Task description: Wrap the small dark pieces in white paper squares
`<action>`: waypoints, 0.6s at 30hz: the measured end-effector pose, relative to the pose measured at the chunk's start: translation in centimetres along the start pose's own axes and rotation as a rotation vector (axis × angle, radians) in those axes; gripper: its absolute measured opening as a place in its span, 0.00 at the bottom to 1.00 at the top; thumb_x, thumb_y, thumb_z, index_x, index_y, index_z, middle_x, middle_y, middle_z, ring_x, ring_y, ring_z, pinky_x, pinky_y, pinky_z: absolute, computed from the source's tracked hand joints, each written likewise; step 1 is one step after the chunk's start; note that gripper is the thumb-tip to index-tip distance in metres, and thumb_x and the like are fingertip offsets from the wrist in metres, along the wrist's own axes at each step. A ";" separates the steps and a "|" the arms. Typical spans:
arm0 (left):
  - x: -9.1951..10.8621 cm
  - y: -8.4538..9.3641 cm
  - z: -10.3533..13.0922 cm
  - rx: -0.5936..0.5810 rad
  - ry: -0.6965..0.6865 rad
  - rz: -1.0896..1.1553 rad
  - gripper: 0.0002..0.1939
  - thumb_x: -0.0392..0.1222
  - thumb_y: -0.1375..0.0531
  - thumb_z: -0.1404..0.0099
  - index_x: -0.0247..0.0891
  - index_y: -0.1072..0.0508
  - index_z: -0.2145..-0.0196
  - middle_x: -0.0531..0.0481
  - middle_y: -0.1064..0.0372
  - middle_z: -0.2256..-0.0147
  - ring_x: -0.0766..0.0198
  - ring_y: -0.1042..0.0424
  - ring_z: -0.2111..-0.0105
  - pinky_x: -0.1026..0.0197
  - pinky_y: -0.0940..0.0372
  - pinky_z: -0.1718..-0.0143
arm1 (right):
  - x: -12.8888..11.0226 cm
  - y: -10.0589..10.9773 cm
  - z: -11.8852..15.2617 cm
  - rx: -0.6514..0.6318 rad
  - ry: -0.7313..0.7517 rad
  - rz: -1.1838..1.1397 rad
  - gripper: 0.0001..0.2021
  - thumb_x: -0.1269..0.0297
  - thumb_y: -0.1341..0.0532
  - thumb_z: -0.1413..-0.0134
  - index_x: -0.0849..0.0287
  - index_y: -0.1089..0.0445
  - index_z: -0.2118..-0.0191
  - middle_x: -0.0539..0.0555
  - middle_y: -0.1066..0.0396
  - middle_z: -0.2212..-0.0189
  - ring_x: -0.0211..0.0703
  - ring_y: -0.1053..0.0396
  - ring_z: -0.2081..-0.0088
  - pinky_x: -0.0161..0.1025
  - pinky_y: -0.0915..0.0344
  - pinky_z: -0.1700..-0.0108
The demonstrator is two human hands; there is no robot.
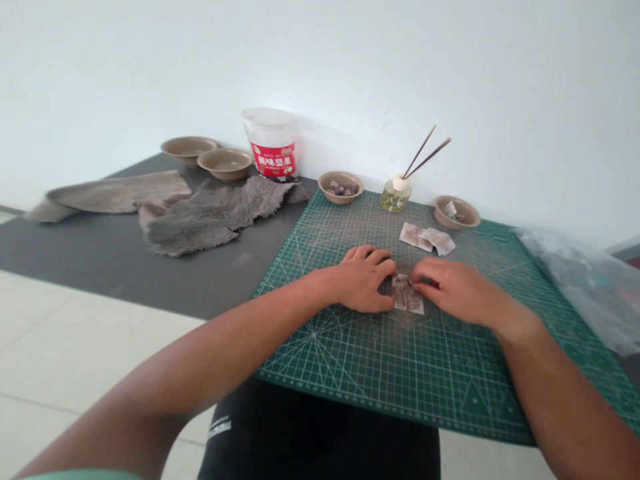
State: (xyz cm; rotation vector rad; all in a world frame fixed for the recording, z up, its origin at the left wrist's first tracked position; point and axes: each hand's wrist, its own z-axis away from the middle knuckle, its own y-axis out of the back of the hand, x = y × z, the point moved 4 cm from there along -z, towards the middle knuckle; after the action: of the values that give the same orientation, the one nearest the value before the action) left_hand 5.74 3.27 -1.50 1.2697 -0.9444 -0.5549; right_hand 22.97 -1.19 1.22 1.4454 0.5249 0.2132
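On the green cutting mat [350, 360] lies a small whitish pouch with brown contents [407, 298]. My left hand [363, 279] rests on the mat and pinches the pouch's left edge. From the right, my right hand [457, 288] pinches its upper right corner with fingertips together. Both hands touch the same pouch in the middle of the mat.
Two more pouches [427, 238] lie farther back on the mat. Behind them stand a bowl of brown pieces [341, 187], a reed diffuser bottle [396, 193] and another bowl [457, 213]. At the left are two bowls [207, 156], a plastic tub [271, 143] and grey cloths [200, 210]. A plastic bag [585, 280] lies right.
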 end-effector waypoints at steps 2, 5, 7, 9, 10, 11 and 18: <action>0.0 0.0 0.0 0.001 -0.001 0.001 0.28 0.60 0.43 0.38 0.44 0.36 0.45 0.45 0.48 0.34 0.41 0.52 0.35 0.39 0.53 0.37 | -0.1 0.1 0.3 -0.066 0.034 -0.024 0.06 0.65 0.43 0.36 0.55 0.30 0.65 0.51 0.28 0.66 0.44 0.30 0.64 0.40 0.39 0.61; -0.1 -0.1 0.0 0.008 -0.007 0.000 0.29 0.61 0.44 0.37 0.44 0.37 0.43 0.44 0.48 0.34 0.41 0.52 0.35 0.39 0.52 0.37 | -1.2 0.0 0.5 -0.105 0.115 -0.094 0.07 0.66 0.43 0.35 0.55 0.29 0.65 0.50 0.28 0.65 0.42 0.30 0.64 0.38 0.39 0.61; -0.1 -0.2 -0.1 0.010 -0.012 -0.001 0.30 0.61 0.44 0.37 0.44 0.37 0.43 0.44 0.48 0.34 0.41 0.52 0.35 0.39 0.52 0.37 | -1.6 -0.2 0.3 -0.079 0.131 -0.115 0.07 0.66 0.44 0.35 0.54 0.29 0.64 0.50 0.27 0.64 0.42 0.30 0.62 0.38 0.38 0.60; -0.1 -0.2 -0.1 0.009 -0.015 -0.005 0.30 0.61 0.45 0.37 0.43 0.37 0.42 0.43 0.48 0.34 0.41 0.52 0.35 0.39 0.53 0.37 | -1.5 -0.5 0.0 -0.026 0.102 -0.101 0.08 0.66 0.45 0.34 0.54 0.29 0.62 0.50 0.26 0.62 0.43 0.29 0.61 0.39 0.38 0.59; 0.0 -0.2 0.0 0.008 -0.015 -0.009 0.30 0.60 0.45 0.37 0.43 0.37 0.42 0.43 0.48 0.34 0.40 0.51 0.35 0.38 0.53 0.37 | -1.2 -0.6 -0.2 -0.005 0.086 -0.092 0.07 0.66 0.45 0.34 0.54 0.29 0.62 0.51 0.26 0.61 0.43 0.29 0.60 0.39 0.38 0.59; 0.1 -0.2 0.0 0.007 -0.016 -0.013 0.29 0.60 0.45 0.36 0.43 0.37 0.42 0.43 0.48 0.34 0.40 0.51 0.35 0.38 0.53 0.37 | -0.9 -0.6 -0.3 0.007 0.075 -0.090 0.07 0.65 0.44 0.34 0.54 0.29 0.61 0.51 0.26 0.60 0.43 0.28 0.60 0.39 0.38 0.58; 0.4 0.1 0.6 0.012 -0.018 -0.044 0.28 0.59 0.46 0.34 0.42 0.37 0.42 0.41 0.49 0.33 0.41 0.51 0.34 0.39 0.53 0.36 | 0.0 -0.5 -0.6 0.000 0.057 -0.134 0.06 0.65 0.43 0.35 0.54 0.28 0.62 0.50 0.25 0.63 0.43 0.28 0.62 0.40 0.37 0.57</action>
State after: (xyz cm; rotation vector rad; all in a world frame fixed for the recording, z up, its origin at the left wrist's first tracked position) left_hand 5.41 2.63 -1.28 1.3007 -0.9373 -0.5970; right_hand 22.62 -0.76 0.69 1.4018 0.6657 0.1479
